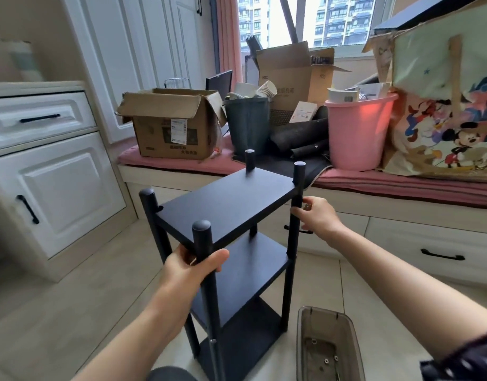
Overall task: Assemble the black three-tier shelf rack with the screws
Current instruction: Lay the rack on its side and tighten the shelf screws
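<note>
— Where's the rack (pixel 231 204)?

— Standing upright on the floor (pixel 72 312) in front of me, below the window seat (pixel 401 185). All three shelves sit between the four posts, so I judge the build is near its end, on the top tier's fixings.

— Which step am I looking at?

— I'd call it fastening the top shelf to the far right post (pixel 296 215). My right hand (pixel 316 215) is at that post just under the shelf, fingers curled, and something small and metallic shows at the fingertips. It could be a screw (pixel 307 206), but it's too small to be sure.

— And the other hand?

— My left hand (pixel 191 266) is wrapped round the near post (pixel 206 270), thumb across the front, steadying the frame.

— What does the next move need?

— Probably keeping the left grip firm so the rack doesn't twist, while the right lines the fastener up with its hole and turns it in straight.

— Spare hardware?

— A clear tray (pixel 330 350) on the floor to the right of the rack, with a few small nuts or screws (pixel 326 360) in the bottom.
</note>
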Tool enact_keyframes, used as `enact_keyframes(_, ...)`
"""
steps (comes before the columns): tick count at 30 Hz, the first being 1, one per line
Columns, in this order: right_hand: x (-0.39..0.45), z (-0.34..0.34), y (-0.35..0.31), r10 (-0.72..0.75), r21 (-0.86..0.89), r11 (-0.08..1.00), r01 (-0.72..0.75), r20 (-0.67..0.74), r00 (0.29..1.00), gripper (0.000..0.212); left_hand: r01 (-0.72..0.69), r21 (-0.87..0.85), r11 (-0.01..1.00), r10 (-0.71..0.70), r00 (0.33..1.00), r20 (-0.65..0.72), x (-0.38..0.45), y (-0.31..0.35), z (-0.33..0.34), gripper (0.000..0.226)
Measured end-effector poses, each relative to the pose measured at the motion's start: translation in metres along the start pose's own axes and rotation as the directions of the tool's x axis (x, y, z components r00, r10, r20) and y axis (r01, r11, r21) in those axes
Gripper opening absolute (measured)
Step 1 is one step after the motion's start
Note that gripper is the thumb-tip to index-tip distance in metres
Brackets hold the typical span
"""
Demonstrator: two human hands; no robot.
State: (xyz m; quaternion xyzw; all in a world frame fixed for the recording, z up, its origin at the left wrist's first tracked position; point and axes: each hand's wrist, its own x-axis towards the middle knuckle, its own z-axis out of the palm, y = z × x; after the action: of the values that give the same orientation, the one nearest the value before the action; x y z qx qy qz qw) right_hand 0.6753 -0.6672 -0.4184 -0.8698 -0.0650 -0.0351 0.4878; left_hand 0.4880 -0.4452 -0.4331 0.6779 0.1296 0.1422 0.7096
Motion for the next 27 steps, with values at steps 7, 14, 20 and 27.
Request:
enact_keyframes(7,0.013,0.006,0.001,-0.005,-0.091,0.996,0.002,-0.032,0.999,0.016,-0.089,0.055,0.994,0.098,0.98,-0.171,0.004,-0.01,0.011,0.071)
enact_keyframes(14,-0.01,-0.003,0.011,-0.07,-0.149,0.987,0.064,-0.033,0.997,0.021,-0.116,0.001,0.993,0.11,0.935,-0.337,0.047,-0.01,-0.012,0.07)
enact_keyframes(20,-0.042,-0.005,0.017,-0.151,-0.218,0.967,0.129,-0.089,0.984,0.024,-0.126,-0.006,0.992,0.118,0.944,-0.31,0.084,-0.003,-0.02,0.028)
enact_keyframes(27,-0.075,-0.008,0.02,-0.21,-0.282,0.945,0.167,-0.132,0.969,0.02,0.002,-0.117,0.993,-0.043,0.937,-0.347,0.091,0.016,0.004,0.042)
